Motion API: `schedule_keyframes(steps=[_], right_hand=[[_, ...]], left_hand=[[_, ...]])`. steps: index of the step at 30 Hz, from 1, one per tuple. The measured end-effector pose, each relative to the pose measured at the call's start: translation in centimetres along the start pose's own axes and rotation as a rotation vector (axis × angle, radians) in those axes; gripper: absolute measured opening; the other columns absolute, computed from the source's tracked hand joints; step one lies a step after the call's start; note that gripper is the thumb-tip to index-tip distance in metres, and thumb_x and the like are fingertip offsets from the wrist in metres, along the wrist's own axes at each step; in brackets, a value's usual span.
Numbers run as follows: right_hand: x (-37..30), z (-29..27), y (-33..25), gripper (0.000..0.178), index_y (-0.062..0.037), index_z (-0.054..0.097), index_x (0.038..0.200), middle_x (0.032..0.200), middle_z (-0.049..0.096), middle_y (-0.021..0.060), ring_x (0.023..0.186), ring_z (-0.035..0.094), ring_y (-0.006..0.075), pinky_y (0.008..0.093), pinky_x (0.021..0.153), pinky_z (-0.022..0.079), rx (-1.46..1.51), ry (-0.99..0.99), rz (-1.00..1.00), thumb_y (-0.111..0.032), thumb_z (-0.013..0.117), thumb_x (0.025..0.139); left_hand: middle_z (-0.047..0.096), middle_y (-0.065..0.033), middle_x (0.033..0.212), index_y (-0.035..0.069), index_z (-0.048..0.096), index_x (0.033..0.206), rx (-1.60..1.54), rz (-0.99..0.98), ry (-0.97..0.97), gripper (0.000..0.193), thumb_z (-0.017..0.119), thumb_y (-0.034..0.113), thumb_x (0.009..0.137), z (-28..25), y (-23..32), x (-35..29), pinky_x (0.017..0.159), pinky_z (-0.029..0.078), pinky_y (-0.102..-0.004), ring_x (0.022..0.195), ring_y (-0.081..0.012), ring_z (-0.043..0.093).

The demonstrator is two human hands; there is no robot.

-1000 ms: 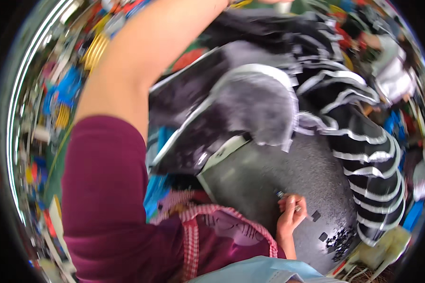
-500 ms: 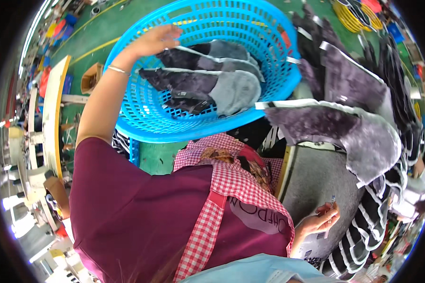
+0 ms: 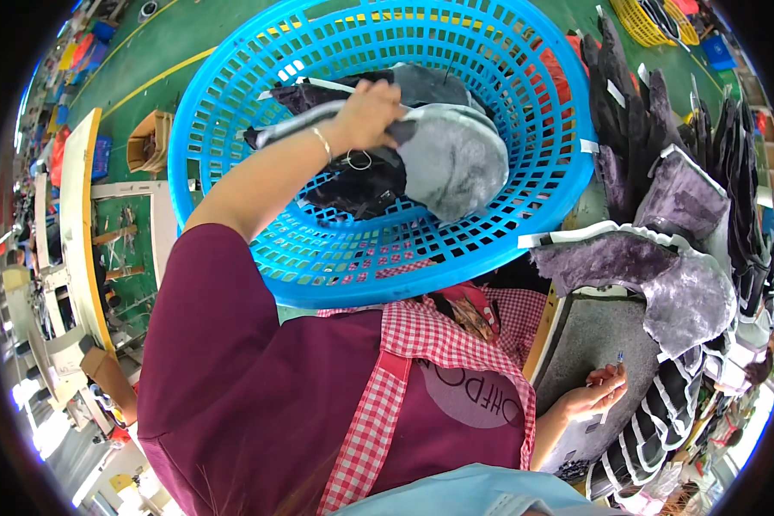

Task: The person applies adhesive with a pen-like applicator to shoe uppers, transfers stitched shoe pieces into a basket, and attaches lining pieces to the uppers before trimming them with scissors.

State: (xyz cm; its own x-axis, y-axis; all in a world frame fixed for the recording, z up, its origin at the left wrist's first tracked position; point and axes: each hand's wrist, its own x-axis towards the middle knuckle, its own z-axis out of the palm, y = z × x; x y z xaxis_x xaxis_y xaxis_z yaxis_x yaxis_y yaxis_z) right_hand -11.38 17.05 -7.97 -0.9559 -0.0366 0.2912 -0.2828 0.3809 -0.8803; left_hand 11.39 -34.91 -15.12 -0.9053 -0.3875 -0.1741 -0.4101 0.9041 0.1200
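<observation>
My left hand (image 3: pixel 368 116) reaches into a blue plastic basket (image 3: pixel 378 288), its fingers closed on the upper part of a grey plush fabric piece (image 3: pixel 457 159). The piece has a rounded light end and a white edge. Under it lies a black piece (image 3: pixel 361 182); behind it is another dark and grey piece (image 3: pixel 430 83). Low at the right, my right hand (image 3: pixel 600 394) pinches a slim pen-like thing (image 3: pixel 619 361) with a blue end, above a grey padded surface (image 3: pixel 589 335).
A plush piece with white edging (image 3: pixel 636 254) lies right of the basket. Several dark plush pieces (image 3: pixel 628 112) stand behind it. Black-and-white striped fabric (image 3: pixel 654 421) hangs at the lower right. A cardboard box (image 3: pixel 150 142) and a yellow-edged board (image 3: pixel 82 232) are at the left.
My left hand has moved right and down from the basket's left rim onto the plush piece. The piece has shifted, uncovering more black fabric. My right hand still holds the slim thing.
</observation>
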Motion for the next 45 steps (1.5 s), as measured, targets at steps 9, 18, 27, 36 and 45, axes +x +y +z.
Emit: schedule_keyframes(steps=[9, 18, 27, 36, 45], right_hand=[[0.3, 0.3, 0.1, 0.034, -0.0014, 0.06, 0.108, 0.077, 0.054, 0.0024, 0.055, 0.036, 0.0053, 0.0217, 0.048, 0.024, -0.096, 0.0, 0.009, -0.03, 0.042, 0.105], [0.5, 0.3, 0.1, 0.034, 0.0001, 0.061, 0.108, 0.077, 0.054, 0.0024, 0.057, 0.037, 0.0062, 0.0222, 0.05, 0.027, -0.198, -0.054, -0.004, -0.028, 0.043, 0.105], [0.3, 0.3, 0.0, 0.036, 0.0017, 0.063, 0.106, 0.082, 0.056, 0.0043, 0.058, 0.039, 0.0069, 0.0223, 0.051, 0.03, -0.199, -0.034, -0.013, -0.028, 0.043, 0.104], [0.7, 0.7, -0.2, 0.037, 0.0019, 0.063, 0.106, 0.077, 0.055, 0.0028, 0.058, 0.038, 0.0058, 0.0217, 0.052, 0.028, -0.183, -0.039, -0.013, -0.03, 0.044, 0.104], [0.1, 0.0, -0.8, 0.044, 0.0036, 0.067, 0.105, 0.081, 0.056, 0.0057, 0.058, 0.041, 0.0091, 0.0238, 0.052, 0.033, -0.278, 0.025, 0.02, -0.034, 0.045, 0.103]], left_hand=[[0.057, -0.0183, 0.103, 0.003, 0.052, 0.115, -0.149, -0.015, 0.064, 0.071, 0.087, 0.029, 0.06, 4.5, 2.9, -3.8, 0.085, 0.047, -0.0456, 0.097, -0.0386, 0.057], [0.071, -0.0169, 0.095, -0.007, 0.066, 0.102, -0.981, -0.371, -0.463, 0.059, 0.087, 0.028, 0.059, -7.6, -8.0, 1.0, 0.082, 0.053, -0.0392, 0.091, -0.0299, 0.069], [0.046, -0.0265, 0.136, -0.001, 0.047, 0.134, -0.215, -0.309, -0.26, 0.09, 0.086, 0.035, 0.061, 3.3, -7.8, 2.8, 0.106, 0.037, -0.0397, 0.128, -0.0373, 0.045], [0.058, -0.0171, 0.126, -0.004, 0.043, 0.135, -0.998, -0.399, -0.421, 0.093, 0.089, 0.019, 0.057, -6.2, -12.4, -0.6, 0.098, 0.045, -0.0388, 0.116, -0.0276, 0.055], [0.043, -0.0255, 0.14, -0.005, 0.03, 0.143, -0.674, -0.597, -0.249, 0.124, 0.093, 0.041, 0.047, 9.4, -11.6, -6.4, 0.108, 0.037, -0.0422, 0.13, -0.0366, 0.044]])
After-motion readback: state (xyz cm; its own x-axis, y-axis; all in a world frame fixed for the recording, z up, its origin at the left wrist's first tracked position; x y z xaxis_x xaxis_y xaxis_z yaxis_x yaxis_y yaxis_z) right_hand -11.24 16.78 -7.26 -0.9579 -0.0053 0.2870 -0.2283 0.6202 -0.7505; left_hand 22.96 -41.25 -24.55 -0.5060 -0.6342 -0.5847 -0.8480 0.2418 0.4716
